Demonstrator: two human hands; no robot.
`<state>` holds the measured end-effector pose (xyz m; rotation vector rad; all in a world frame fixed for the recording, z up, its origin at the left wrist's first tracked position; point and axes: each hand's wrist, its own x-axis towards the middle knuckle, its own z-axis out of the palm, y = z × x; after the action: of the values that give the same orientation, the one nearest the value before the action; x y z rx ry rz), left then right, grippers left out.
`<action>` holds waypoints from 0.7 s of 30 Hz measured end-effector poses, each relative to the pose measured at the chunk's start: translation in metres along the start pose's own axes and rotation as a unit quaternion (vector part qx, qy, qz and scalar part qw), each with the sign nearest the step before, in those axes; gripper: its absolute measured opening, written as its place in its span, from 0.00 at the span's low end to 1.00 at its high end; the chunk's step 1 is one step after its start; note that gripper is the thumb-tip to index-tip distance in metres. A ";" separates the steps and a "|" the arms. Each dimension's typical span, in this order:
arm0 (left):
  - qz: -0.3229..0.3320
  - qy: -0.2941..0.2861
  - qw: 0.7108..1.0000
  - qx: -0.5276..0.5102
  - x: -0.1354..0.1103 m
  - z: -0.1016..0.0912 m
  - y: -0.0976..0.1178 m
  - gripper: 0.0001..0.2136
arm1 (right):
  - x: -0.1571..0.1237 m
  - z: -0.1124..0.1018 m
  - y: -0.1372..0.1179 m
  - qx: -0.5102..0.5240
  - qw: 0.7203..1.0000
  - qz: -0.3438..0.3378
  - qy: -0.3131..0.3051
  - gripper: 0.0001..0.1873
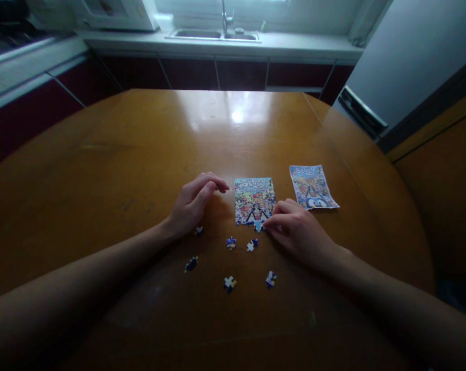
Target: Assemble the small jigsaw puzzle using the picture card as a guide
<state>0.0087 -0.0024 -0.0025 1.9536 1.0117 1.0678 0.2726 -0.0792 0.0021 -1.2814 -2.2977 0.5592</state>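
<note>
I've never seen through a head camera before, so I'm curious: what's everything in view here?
Polished wooden table: 1, brown, centre
Rectangular jigsaw puzzle: 1, multicoloured, between the hands
Knobbed jigsaw piece: 1, light blue, puzzle's near edge
Loose knobbed pieces: at least six, mostly dark blue and white, nearer the viewer
Printed paper sheet: 1, multicoloured, right of puzzle
Flat countertop: pale, background
Double metal sink: 1, grey, in countertop
Slim metal faucet: 1, grey, behind sink
Flat-fronted cabinets: several, dark red, below countertop
Tall smooth appliance: 1, grey, upper right
Boxy appliance: 1, white, upper left
Left hand: 1, bare, left of puzzle
Right hand: 1, bare, fingertips at light blue piece
</note>
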 end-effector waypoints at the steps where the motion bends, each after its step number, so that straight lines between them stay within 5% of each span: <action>1: 0.002 -0.001 1.000 0.001 0.000 0.000 0.000 0.15 | 0.000 0.000 0.000 -0.001 1.000 0.002 0.000 0.09; 16: 0.010 0.003 1.000 0.010 0.001 0.001 0.003 0.15 | -0.002 -0.009 -0.001 -0.019 0.999 -0.019 -0.027 0.09; 21: 0.014 0.003 1.000 0.005 0.001 0.000 0.001 0.15 | 0.000 -0.012 0.004 0.047 0.999 0.017 0.017 0.07</action>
<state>0.0094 -0.0024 -0.0019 1.9787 0.9964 1.0881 0.2822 -0.0755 0.0101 -1.2779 -2.1992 0.6452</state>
